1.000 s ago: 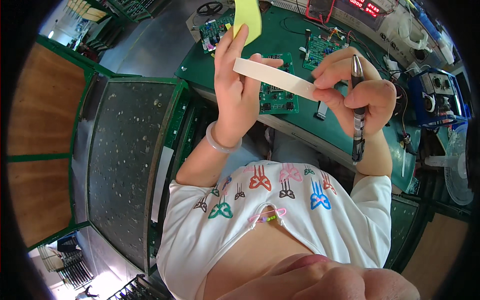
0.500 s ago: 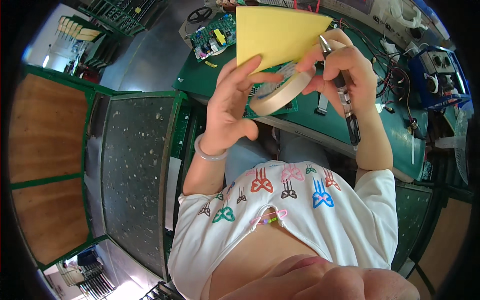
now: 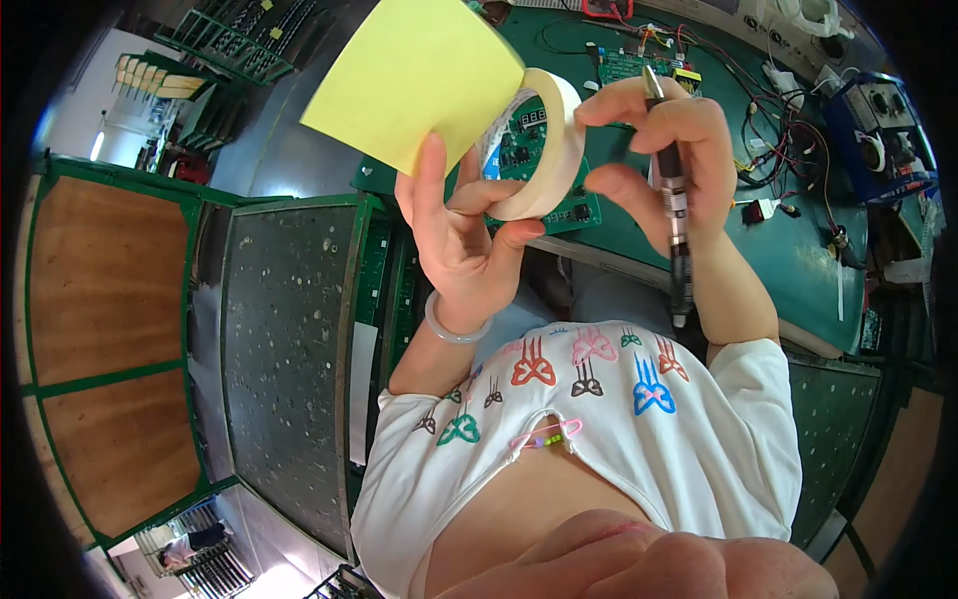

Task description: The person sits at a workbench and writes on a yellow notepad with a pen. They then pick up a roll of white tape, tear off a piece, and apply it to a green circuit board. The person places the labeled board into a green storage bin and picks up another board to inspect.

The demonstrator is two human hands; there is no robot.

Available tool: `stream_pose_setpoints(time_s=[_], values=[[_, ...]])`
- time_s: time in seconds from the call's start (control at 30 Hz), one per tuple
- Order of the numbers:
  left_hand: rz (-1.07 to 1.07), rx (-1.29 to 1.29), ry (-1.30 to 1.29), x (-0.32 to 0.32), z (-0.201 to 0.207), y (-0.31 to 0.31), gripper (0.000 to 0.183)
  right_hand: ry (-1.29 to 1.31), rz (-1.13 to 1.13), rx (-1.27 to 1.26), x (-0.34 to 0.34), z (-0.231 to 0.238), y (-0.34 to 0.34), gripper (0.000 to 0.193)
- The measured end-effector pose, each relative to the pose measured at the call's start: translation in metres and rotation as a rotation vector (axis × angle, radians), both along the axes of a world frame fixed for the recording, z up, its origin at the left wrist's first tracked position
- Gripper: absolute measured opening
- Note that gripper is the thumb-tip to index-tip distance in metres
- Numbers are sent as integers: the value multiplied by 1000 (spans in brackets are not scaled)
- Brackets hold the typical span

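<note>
My left hand [image 3: 461,245] is closed on a roll of cream masking tape [image 3: 565,160], its thumb and a finger pinching the lower rim. The same hand's fingers also carry a yellow sticky note [image 3: 424,85], which stands tilted to the upper left of the roll. My right hand [image 3: 699,150] keeps a clear-and-black pen [image 3: 677,215] across its fingers, tip end up. Its index fingertip is at the roll's right edge, touching or almost so; its thumb stays apart from the tape. Below the roll lies a green circuit board [image 3: 579,216], partly hidden.
The green workbench [image 3: 733,55] holds a second circuit board [image 3: 621,66] and tangled wires [image 3: 768,140]. A blue-framed device [image 3: 878,145] stands at the right, a red meter [image 3: 607,8] at the back. To my left is a dark-topped cart [image 3: 289,329] with green edges.
The sticky note has swung left and tilted. The tape roll has turned more upright in my left hand. My right hand has drawn slightly away from the roll, its thumb and index finger now spread.
</note>
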State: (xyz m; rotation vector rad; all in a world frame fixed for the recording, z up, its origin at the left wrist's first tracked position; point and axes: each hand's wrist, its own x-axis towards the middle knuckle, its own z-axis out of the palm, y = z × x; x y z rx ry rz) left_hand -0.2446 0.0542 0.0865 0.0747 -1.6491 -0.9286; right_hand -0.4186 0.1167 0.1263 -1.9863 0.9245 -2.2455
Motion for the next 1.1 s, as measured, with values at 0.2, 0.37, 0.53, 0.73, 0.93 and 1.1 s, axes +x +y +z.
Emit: stream_pose_setpoints(time_s=[0.2,0.37,0.53,0.73,0.93,1.1], values=[[198,-244,-56,-3,-4,-1,85,43,-82,-32,3,-10,-2,31],[369,-457,-282,10,-5,-3,88,-31,-144,16,11,-15,1,29],[407,-416,-293,12,-12,-1,87,-171,-179,110,26,-20,6,31],[456,-433,-361,11,-7,-6,86,13,-164,-67,38,-40,-2,34],[357,-349,-188,2,-15,-5,86,-99,-156,-34,19,-25,-1,38],[372,-405,-257,5,-17,-5,84,-179,-15,77,14,-25,-1,36]])
